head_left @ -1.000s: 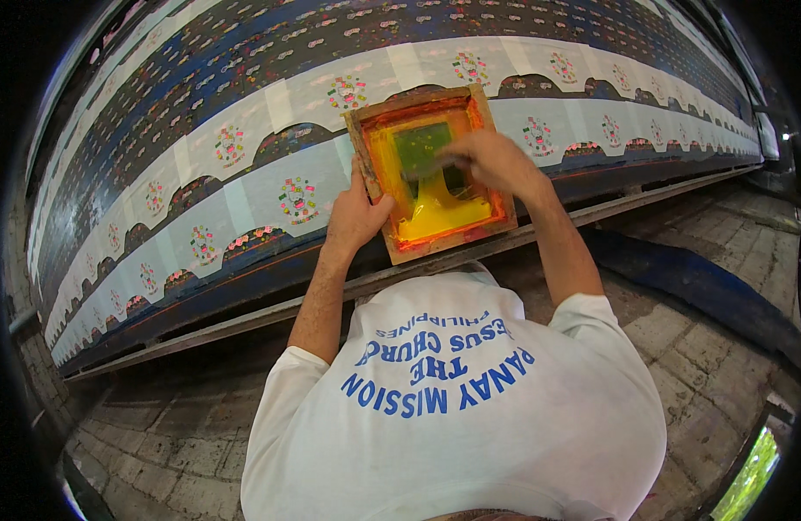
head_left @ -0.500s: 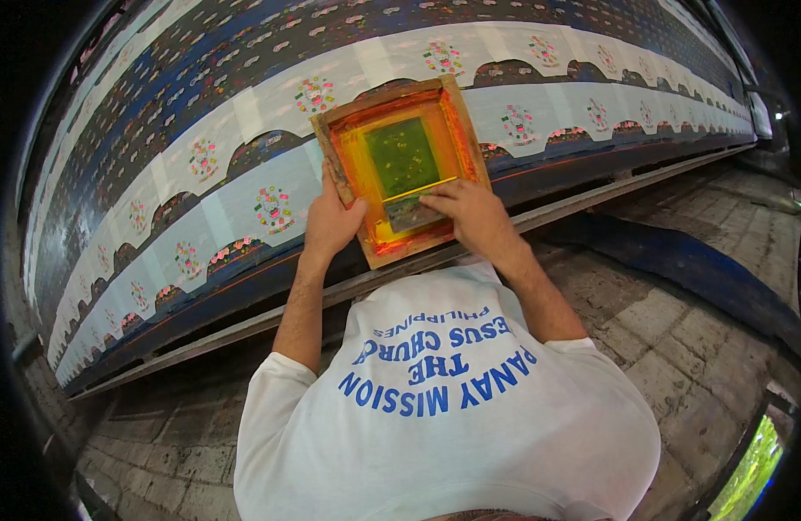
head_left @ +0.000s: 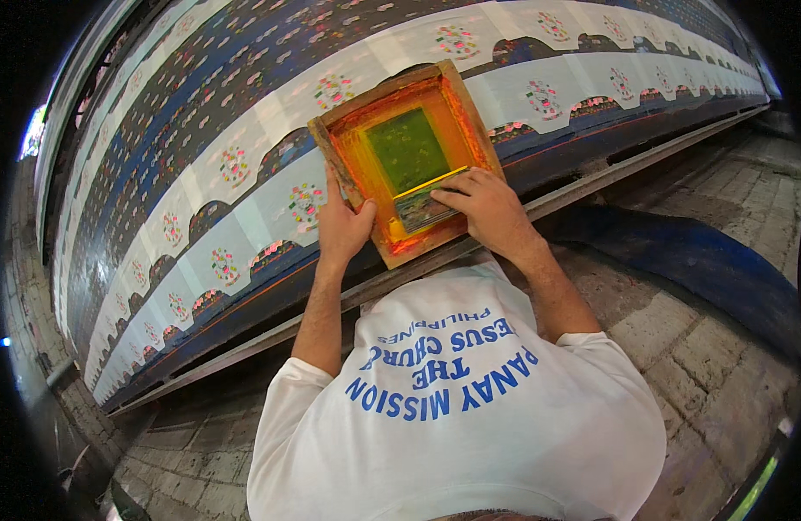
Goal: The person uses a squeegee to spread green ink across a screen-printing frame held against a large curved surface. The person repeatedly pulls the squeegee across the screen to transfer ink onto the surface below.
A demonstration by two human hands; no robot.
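Observation:
A wooden-framed printing screen (head_left: 407, 152), stained yellow and orange with a dark green square of mesh, lies tilted over the near row of white cut fabric pieces (head_left: 511, 98). My left hand (head_left: 346, 223) grips the frame's left side, thumb over the inner edge, with the other fingers partly hidden. Inside the frame, my right hand (head_left: 485, 208) is closed on a squeegee (head_left: 425, 205), a flat dark bar with a yellow edge. The squeegee rests at the near end of the mesh, just below the green square.
The long printing table carries rows of white pieces with small colourful printed designs (head_left: 306, 204) on a dark, colour-spotted surface (head_left: 183, 130). A rail (head_left: 583, 193) runs along its near edge. Dark blue cloth (head_left: 669, 252) lies over the paved floor (head_left: 687, 347) at right.
The view has turned slightly, so the table and its prints sit further right. My hands hold the same screen and squeegee, with the squeegee still near the lower end of the mesh.

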